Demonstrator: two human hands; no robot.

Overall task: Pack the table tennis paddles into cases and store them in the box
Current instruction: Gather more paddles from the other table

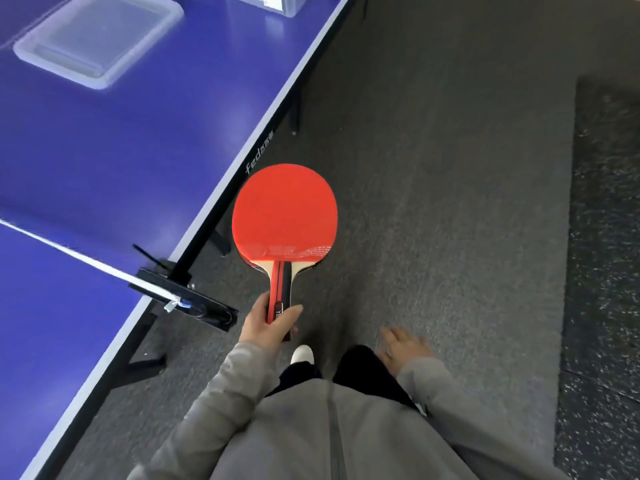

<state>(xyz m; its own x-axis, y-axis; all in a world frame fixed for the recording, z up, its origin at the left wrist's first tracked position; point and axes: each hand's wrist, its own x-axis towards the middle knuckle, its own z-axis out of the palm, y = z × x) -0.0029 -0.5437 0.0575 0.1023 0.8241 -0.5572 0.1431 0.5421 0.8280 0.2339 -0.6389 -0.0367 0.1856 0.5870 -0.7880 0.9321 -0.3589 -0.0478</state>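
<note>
You held the paddle (284,213) over the floor beside the table (104,150), red side up; a second seemed stacked beneath it. The walk to the box (298,5) at the far end wanted the blade level and clear of the table edge. Your left hand (268,322) wrapped the handle firmly. Your right hand (403,348) hung loose, holding nothing.

left hand (266,322) gripping red paddle (284,209) by its handle, right hand (405,346) relaxed, blue table (104,150) alongside
</note>
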